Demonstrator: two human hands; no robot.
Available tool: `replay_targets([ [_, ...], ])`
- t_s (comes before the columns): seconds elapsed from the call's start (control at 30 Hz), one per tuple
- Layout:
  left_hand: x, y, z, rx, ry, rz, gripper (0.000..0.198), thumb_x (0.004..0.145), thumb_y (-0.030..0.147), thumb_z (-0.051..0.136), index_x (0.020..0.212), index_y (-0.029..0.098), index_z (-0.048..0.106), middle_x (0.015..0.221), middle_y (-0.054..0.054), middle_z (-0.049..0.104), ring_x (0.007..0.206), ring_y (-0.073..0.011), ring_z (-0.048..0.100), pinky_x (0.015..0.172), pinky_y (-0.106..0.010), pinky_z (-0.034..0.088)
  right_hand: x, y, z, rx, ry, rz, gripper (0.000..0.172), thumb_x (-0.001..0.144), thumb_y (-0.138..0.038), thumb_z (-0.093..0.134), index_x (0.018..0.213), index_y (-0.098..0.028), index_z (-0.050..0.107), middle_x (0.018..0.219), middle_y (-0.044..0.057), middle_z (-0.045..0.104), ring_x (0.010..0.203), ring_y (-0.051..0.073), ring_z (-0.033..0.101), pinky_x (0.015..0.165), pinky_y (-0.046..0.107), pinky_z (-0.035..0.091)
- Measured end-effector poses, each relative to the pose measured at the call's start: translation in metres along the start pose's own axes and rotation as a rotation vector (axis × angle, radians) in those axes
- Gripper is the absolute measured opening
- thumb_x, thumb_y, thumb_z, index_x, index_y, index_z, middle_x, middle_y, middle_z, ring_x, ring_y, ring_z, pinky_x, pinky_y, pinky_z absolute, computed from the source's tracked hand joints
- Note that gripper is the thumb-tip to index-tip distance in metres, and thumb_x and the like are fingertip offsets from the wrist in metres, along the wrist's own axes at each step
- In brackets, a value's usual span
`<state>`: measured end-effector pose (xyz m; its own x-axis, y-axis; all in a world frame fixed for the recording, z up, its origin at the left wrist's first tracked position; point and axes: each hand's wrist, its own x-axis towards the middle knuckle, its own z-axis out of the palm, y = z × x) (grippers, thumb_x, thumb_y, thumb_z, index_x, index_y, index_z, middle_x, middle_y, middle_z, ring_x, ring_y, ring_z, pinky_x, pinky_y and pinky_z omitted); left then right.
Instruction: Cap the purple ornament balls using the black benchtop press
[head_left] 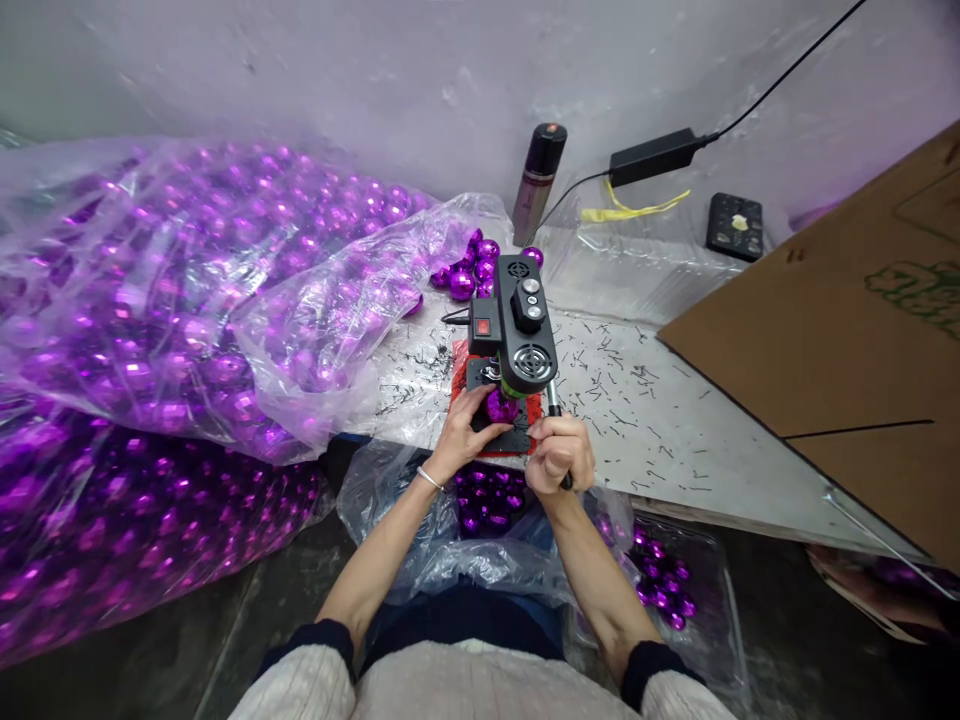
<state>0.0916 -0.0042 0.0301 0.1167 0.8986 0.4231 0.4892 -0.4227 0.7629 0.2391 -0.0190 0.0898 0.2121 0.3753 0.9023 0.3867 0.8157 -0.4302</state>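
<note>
At the table's [675, 420] near edge, the left hand [463, 435] pinches a purple ball [501, 406] seated under the head of a small black machine [523, 325], over its red base [458, 375]. The right hand [560, 453] is clenched around the machine's lever [553, 402], whose long axis runs from the head toward the near side. The machine's body stretches far to near. A bag of purple balls [150, 300] lies left.

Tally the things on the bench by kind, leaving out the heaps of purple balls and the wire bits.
Black machine, lever in right hand: 1
Purple ball in left hand: 1
Dark bottle: 1
Power adapter: 1
Flat black box: 1
Cardboard sheet: 1
Total: 6
</note>
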Motion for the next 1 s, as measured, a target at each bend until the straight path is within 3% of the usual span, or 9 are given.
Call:
replay_targets([
  [0.13, 0.002, -0.001, -0.001, -0.037, 0.015, 0.057, 0.063, 0.088, 0.054, 0.073, 0.139, 0.02, 0.056, 0.134, -0.014, 0.069, 0.127, -0.0288, 0.066, 0.114, -0.051, 0.049, -0.008, 0.004, 0.0, 0.031, -0.031, 0.037, 0.032, 0.104, -0.03, 0.037, 0.075, -0.024, 0.051, 0.073, -0.001, 0.059, 0.059, 0.013, 0.059, 0.057, 0.032, 0.05],
  [0.3, 0.004, -0.003, -0.001, -0.045, 0.015, 0.065, 0.062, 0.088, 0.051, 0.074, 0.139, 0.021, 0.056, 0.135, -0.015, 0.069, 0.127, -0.0292, 0.066, 0.111, -0.05, 0.051, -0.013, 0.006, -0.003, -0.054, -0.088, -0.022, 0.033, 0.103, -0.029, 0.037, 0.073, -0.023, 0.05, 0.074, -0.001, 0.06, 0.058, 0.012, 0.061, 0.063, 0.034, 0.052],
  [0.5, 0.005, -0.002, -0.001, -0.057, 0.008, 0.023, 0.063, 0.086, 0.048, 0.077, 0.139, 0.021, 0.056, 0.133, -0.015, 0.069, 0.126, -0.0309, 0.066, 0.112, -0.054, 0.05, 0.045, -0.029, -0.003, -0.069, -0.085, 0.151, 0.032, 0.1, -0.018, 0.045, 0.069, -0.022, 0.051, 0.067, -0.001, 0.059, 0.065, 0.012, 0.061, 0.06, 0.029, 0.045],
  [0.63, -0.019, 0.01, -0.005, -0.047, 0.039, 0.025, 0.061, 0.089, 0.043, 0.074, 0.141, 0.02, 0.05, 0.135, -0.016, 0.067, 0.127, -0.0292, 0.065, 0.109, -0.05, 0.053, 0.076, -0.046, -0.002, -0.036, -0.108, 0.207, 0.036, 0.1, -0.02, 0.048, 0.064, -0.022, 0.047, 0.063, -0.002, 0.056, 0.064, 0.012, 0.06, 0.061, 0.028, 0.045],
  [0.77, -0.06, 0.023, -0.008, 0.123, -0.005, 0.154, 0.054, 0.095, 0.04, 0.065, 0.142, 0.02, 0.048, 0.135, -0.017, 0.066, 0.132, -0.0293, 0.062, 0.117, -0.057, 0.046, 0.069, -0.045, -0.004, -0.065, -0.125, 0.197, 0.035, 0.1, -0.019, 0.048, 0.066, -0.022, 0.051, 0.064, -0.001, 0.058, 0.065, 0.014, 0.061, 0.061, 0.03, 0.045],
  [0.87, -0.078, 0.026, -0.011, 0.227, -0.087, 0.214, 0.062, 0.094, 0.052, 0.064, 0.144, 0.018, 0.048, 0.138, -0.019, 0.064, 0.133, -0.0302, 0.062, 0.117, -0.058, 0.046, 0.058, -0.04, -0.006, -0.06, -0.12, 0.173, 0.032, 0.098, -0.016, 0.048, 0.067, -0.022, 0.053, 0.064, -0.001, 0.059, 0.066, 0.015, 0.063, 0.061, 0.03, 0.045],
  [1.0, -0.071, 0.023, -0.02, 0.239, -0.138, 0.211, 0.09, 0.081, 0.074, 0.066, 0.148, 0.017, 0.047, 0.139, -0.022, 0.064, 0.133, -0.0336, 0.061, 0.117, -0.058, 0.046, 0.054, -0.034, -0.008, -0.054, -0.115, 0.169, 0.032, 0.097, -0.014, 0.049, 0.066, -0.021, 0.053, 0.063, -0.001, 0.058, 0.066, 0.015, 0.063, 0.059, 0.029, 0.045],
])
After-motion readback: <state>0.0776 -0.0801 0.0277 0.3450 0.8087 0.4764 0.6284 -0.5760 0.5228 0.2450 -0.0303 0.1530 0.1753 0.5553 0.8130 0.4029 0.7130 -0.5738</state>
